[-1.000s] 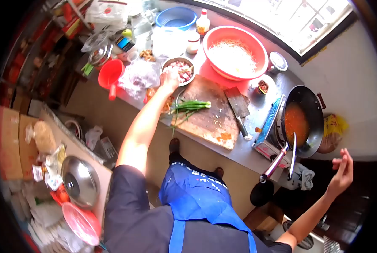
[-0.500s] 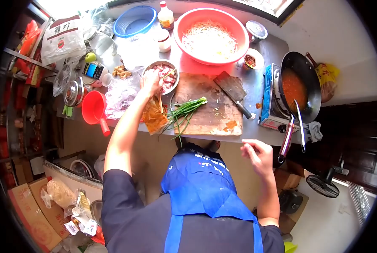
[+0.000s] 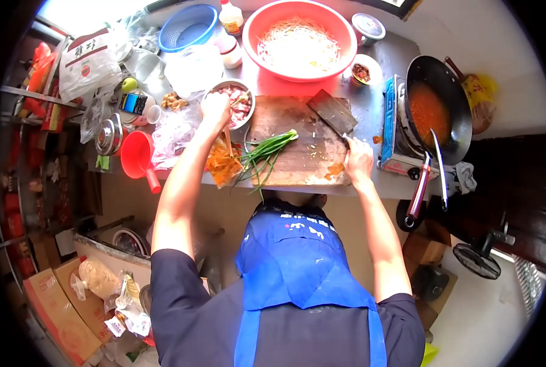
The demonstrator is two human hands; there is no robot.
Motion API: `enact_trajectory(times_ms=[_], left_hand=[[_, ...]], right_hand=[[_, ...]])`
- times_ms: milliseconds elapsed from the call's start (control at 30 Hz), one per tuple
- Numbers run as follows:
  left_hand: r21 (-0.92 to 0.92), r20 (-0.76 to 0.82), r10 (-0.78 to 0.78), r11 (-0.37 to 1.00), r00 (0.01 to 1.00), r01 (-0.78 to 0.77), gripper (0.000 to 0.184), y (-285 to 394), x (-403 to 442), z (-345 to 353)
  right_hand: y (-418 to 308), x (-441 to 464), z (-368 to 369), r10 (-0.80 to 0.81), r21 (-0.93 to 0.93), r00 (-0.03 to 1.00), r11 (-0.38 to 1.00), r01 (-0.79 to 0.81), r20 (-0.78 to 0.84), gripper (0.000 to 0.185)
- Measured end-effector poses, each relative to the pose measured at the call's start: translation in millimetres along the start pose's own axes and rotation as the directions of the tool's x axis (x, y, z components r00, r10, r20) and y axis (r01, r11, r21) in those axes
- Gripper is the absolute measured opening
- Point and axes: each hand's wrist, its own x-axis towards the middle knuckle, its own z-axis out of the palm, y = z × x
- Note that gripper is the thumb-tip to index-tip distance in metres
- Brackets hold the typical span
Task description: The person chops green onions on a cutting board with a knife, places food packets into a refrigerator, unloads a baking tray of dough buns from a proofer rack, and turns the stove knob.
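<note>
My left hand (image 3: 215, 110) is closed at the left rim of a metal bowl of cut meat (image 3: 241, 105); what its fingers hold, if anything, is hidden. My right hand (image 3: 358, 158) is wrapped round the handle of a cleaver (image 3: 334, 112), whose blade lies on the wooden cutting board (image 3: 285, 116). Between my hands, green onions (image 3: 270, 147) lie across the board's left side, their tips past its edge. An orange packet (image 3: 224, 164) sits just below my left hand.
Behind the board stands a big red basin of pale shreds (image 3: 248, 30). A wok (image 3: 462, 137) with red sauce sits on the stove (image 3: 401, 162) at right, handles jutting forward. A red dipper (image 3: 137, 154), plastic bags (image 3: 175, 137) and a blue basket (image 3: 188, 29) are at left.
My right hand has moved from the right, away from the counter, up to the cleaver and closed on its handle. My left hand has stayed at the meat bowl. The view has shifted.
</note>
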Motion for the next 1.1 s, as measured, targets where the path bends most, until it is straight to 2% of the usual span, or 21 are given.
enact_trajectory(times_ms=[67, 200, 267, 367, 400, 467, 500, 600, 733, 833, 900, 967, 1033, 1100], left_hand=[[0.014, 0.057, -0.035, 0.999, 0.998, 0.035, 0.016, 4.7, -0.2, 6.6], [0.051, 0.067, -0.032, 0.998, 0.997, 0.029, 0.015, -4.1, 8.4, 38.6], [0.025, -0.037, 0.047, 0.999, 0.998, -0.047, 0.012, -6.5, 6.3, 46.2], [-0.075, -0.249, 0.116, 0.988, 0.962, -0.138, 0.017, -3.8, -0.3, 41.9], [-0.074, -0.254, 0.131, 0.985, 0.958, -0.154, 0.017, 1.2, 0.6, 36.3], [-0.088, -0.097, 0.039, 0.995, 0.995, -0.047, 0.025, 5.0, -3.9, 25.4], [-0.084, -0.102, 0.043, 0.995, 0.994, -0.052, 0.025, 3.3, -4.1, 26.6], [0.035, -0.095, 0.114, 0.993, 0.989, -0.111, 0.014, -6.5, 5.1, 49.2], [0.042, -0.108, 0.093, 0.995, 0.99, -0.089, 0.01, -7.9, 12.4, 54.4], [0.053, -0.08, 0.097, 0.994, 0.992, -0.093, 0.009, -7.1, 15.0, 47.7], [0.024, -0.068, 0.106, 0.994, 0.992, -0.105, 0.012, -2.0, 9.8, 36.0], [0.002, -0.224, 0.123, 0.992, 0.967, -0.125, 0.018, 7.5, 9.3, 16.3], [-0.004, -0.258, 0.153, 0.987, 0.954, -0.16, 0.02, 33.4, 0.4, -26.3], [-0.012, -0.349, 0.292, 0.949, 0.89, -0.316, 0.021, 65.4, -13.1, -68.5]], right_hand=[[6.3, 0.9, 8.0, 0.01, -0.036, 1.0, 0.999, -0.011, -0.02, 0.032], [8.8, 11.9, 4.0, 0.02, -0.025, 0.999, 0.999, -0.019, 0.025, 0.02], [5.8, 17.0, 5.2, 0.028, -0.063, 1.0, 0.998, -0.028, -0.003, 0.01], [4.1, 26.4, 7.7, 0.101, -0.082, 0.992, 0.992, -0.095, 0.072, 0.011], [6.9, 29.1, 9.5, 0.114, -0.085, 0.991, 0.99, -0.109, 0.063, 0.011], [6.5, 30.4, 14.7, 0.114, -0.072, 0.991, 0.991, -0.109, 0.066, 0.017], [3.5, 31.5, 12.8, 0.118, -0.069, 0.991, 0.991, -0.113, 0.059, 0.017], [-3.1, 29.6, 7.4, 0.202, 0.069, 0.973, 0.975, -0.21, 0.111, 0.039], [-30.7, 22.8, -40.8, 0.36, 0.234, 0.911, 0.886, -0.401, 0.199, 0.03], [-37.3, 2.1, -54.1, 0.414, 0.37, 0.89, 0.809, -0.457, 0.194, 0.025], [-39.2, -12.1, -61.3, 0.429, 0.386, 0.881, 0.793, -0.472, 0.197, 0.023], [-39.2, -24.8, -68.3, 0.439, 0.464, 0.88, 0.751, -0.47, 0.182, 0.022], [-36.4, -38.0, -70.6, 0.465, 0.49, 0.867, 0.721, -0.489, 0.181, 0.024], [-37.9, -46.7, -77.4, 0.52, 0.587, 0.833, 0.62, -0.521, 0.19, 0.028]])
